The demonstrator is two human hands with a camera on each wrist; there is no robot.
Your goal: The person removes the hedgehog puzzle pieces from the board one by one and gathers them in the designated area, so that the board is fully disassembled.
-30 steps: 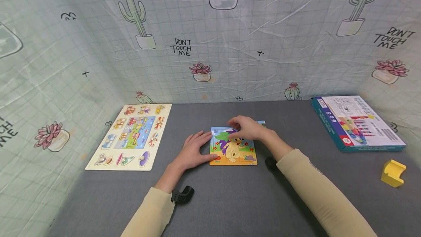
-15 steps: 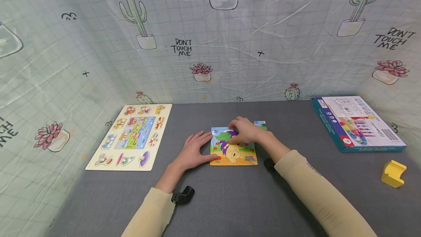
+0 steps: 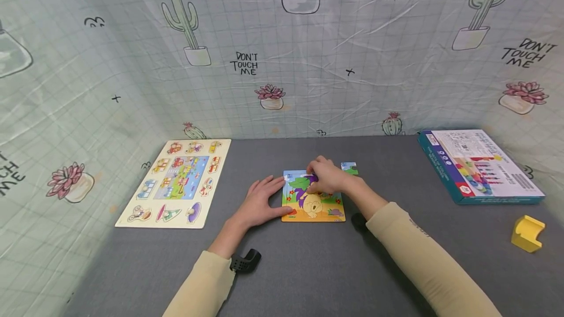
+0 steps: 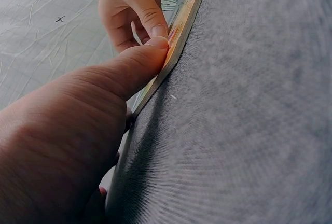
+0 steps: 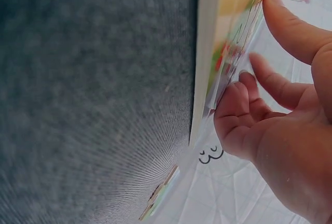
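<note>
In the head view a jigsaw puzzle board (image 3: 330, 213) with a purple-haired cartoon figure lies on the grey table. My left hand (image 3: 257, 203) rests along its left side, fingers spread and fairly straight, with the thumb on the lower left corner. Over the upper half is my right hand (image 3: 328, 175), thumb and curled fingers pinching a puzzle piece at the picture; the hand hides most of that piece. The right wrist view shows the right hand's thumb (image 5: 293, 29) touching the board's face. Beyond the board's upper right corner lies a loose blue and green puzzle piece (image 3: 350, 167).
A cream peg puzzle (image 3: 194, 216) with several vehicle and toy shapes lies at the left. On the right are a teal-edged box (image 3: 489, 160) and a yellow block (image 3: 527, 233) with a curved notch. A cactus-print cloth (image 3: 308, 62) hangs behind the table.
My right hand has shifted slightly on the puzzle, and its wrist has moved a little left, uncovering more of the loose piece. The left hand stays put.
</note>
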